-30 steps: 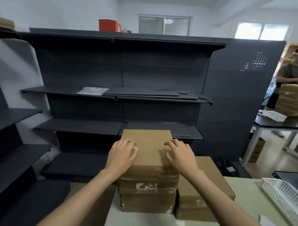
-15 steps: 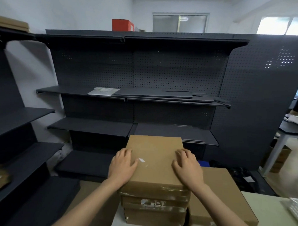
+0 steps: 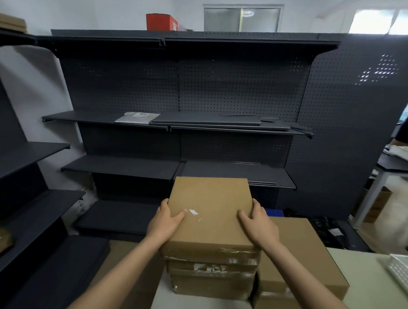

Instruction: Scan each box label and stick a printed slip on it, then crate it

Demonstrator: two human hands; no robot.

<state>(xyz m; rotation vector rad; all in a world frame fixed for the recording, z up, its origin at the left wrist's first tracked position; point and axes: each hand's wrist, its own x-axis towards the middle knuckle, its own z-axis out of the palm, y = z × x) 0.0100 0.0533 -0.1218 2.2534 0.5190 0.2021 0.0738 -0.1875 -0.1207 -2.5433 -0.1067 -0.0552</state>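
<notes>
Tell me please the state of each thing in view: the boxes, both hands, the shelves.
Top box: closed, taped, on the taller stack, held at both sides.
Left hand: grip on the box's left edge, thumb on top.
Right hand: grip on the box's right edge, thumb on top.
Lower stack: closed boxes, beside the taller stack on the table.
Red box: closed, on top of the shelving.
Shelving: mostly bare, loose panels lying flat.

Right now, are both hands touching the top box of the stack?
Touching. Head view: left hand and right hand grip opposite sides of the top box, thumbs on its lid.
</notes>
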